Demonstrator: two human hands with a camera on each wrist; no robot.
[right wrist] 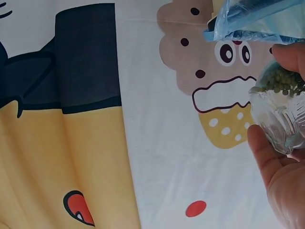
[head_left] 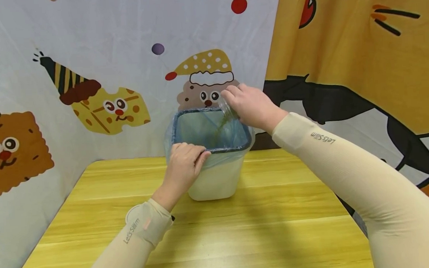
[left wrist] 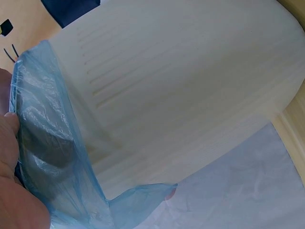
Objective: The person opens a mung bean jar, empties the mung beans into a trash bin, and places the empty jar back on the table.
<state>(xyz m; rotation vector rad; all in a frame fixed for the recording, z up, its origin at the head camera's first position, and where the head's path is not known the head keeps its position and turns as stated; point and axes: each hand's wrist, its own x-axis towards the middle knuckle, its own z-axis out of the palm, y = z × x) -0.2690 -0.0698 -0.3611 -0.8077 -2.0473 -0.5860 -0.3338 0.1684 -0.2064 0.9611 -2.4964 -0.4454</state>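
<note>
A white trash bin stands upright on the table, lined with a translucent blue plastic bag folded over its dark rim. My left hand grips the bin's near-left rim through the bag; part of its fingers is hidden in the left wrist view. Above the right side of the opening, my right hand holds a small clear glass jar, tilted mouth-down toward the bin. Small round green beans lie at the jar's lower end. A stream of green beans falls from it into the bag.
The bin stands toward the back of a yellow wood-grain table. Behind it hangs a white cloth printed with cartoon foods. An orange and black patterned curtain hangs on the right.
</note>
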